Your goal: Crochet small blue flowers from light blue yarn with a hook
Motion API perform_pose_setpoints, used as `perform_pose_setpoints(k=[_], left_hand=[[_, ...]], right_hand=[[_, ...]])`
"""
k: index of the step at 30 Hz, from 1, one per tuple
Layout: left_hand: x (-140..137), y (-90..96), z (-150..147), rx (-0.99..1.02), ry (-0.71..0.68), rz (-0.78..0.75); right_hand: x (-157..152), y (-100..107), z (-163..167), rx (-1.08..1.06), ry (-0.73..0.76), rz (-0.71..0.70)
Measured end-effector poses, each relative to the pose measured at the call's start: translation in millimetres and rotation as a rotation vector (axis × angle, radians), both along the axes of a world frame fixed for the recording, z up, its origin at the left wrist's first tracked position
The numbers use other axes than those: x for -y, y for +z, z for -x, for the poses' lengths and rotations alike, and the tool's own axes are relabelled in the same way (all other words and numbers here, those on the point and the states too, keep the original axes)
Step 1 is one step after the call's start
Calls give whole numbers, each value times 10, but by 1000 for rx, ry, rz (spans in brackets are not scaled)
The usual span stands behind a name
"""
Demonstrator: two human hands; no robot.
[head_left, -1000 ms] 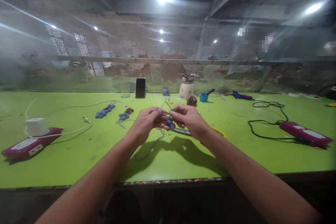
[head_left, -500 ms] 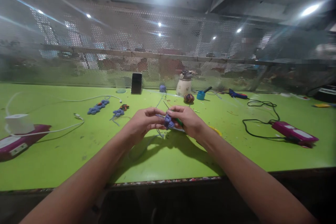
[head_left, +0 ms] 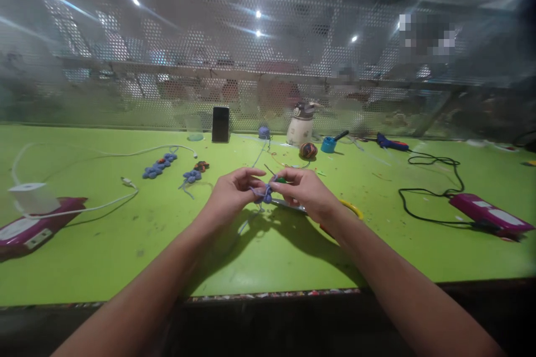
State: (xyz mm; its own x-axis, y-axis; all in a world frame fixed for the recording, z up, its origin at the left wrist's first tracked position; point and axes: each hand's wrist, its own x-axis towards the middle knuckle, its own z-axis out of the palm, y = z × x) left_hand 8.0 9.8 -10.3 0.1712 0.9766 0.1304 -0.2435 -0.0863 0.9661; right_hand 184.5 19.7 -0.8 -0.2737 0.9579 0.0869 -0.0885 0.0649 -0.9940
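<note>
In the head view, both hands meet above the middle of the green table [head_left: 138, 268]. The left hand [head_left: 232, 194] pinches a small blue-purple crochet piece [head_left: 265, 196] between thumb and fingers, with yarn lying across its fingertips. The right hand [head_left: 304, 189] grips a green-handled crochet hook [head_left: 281, 180], its thin shaft pointing up and to the left, with the fingertips right at the crochet piece; exactly where the hook's tip sits in the yarn is too small to tell. A strand runs from the hands back to a blue-purple yarn ball [head_left: 263, 132]. Below the right hand lie scissors [head_left: 350, 208] with a yellow handle, partly hidden by the wrist.

To the left are two crocheted strips, the longer strip [head_left: 159, 165] and the shorter strip [head_left: 192, 176], near a white cable [head_left: 113, 202]. Farther back stand a phone [head_left: 220, 124] and a pale bottle [head_left: 300, 129], with a dark multicoloured yarn ball [head_left: 308, 150] just in front of the bottle.
</note>
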Motion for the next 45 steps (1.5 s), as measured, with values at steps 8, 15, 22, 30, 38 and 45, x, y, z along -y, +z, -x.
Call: perform_pose_setpoints(k=[8, 15, 22, 30, 38, 45], left_hand=[[67, 0, -1, 115, -75, 42], [83, -9, -25, 168, -99, 137], [99, -9, -52, 136, -104, 163], [108, 38, -41, 176, -125, 253], [51, 24, -15, 209, -96, 361], [57, 69, 31, 226, -40, 365]], right_hand=[[55, -35, 86, -172, 25, 105], [98, -94, 178, -231, 5, 135], [102, -151, 197, -197, 14, 187], [94, -217, 224, -162, -7, 197], [55, -198, 191, -182, -3, 175], [43, -129, 172, -218, 32, 153]])
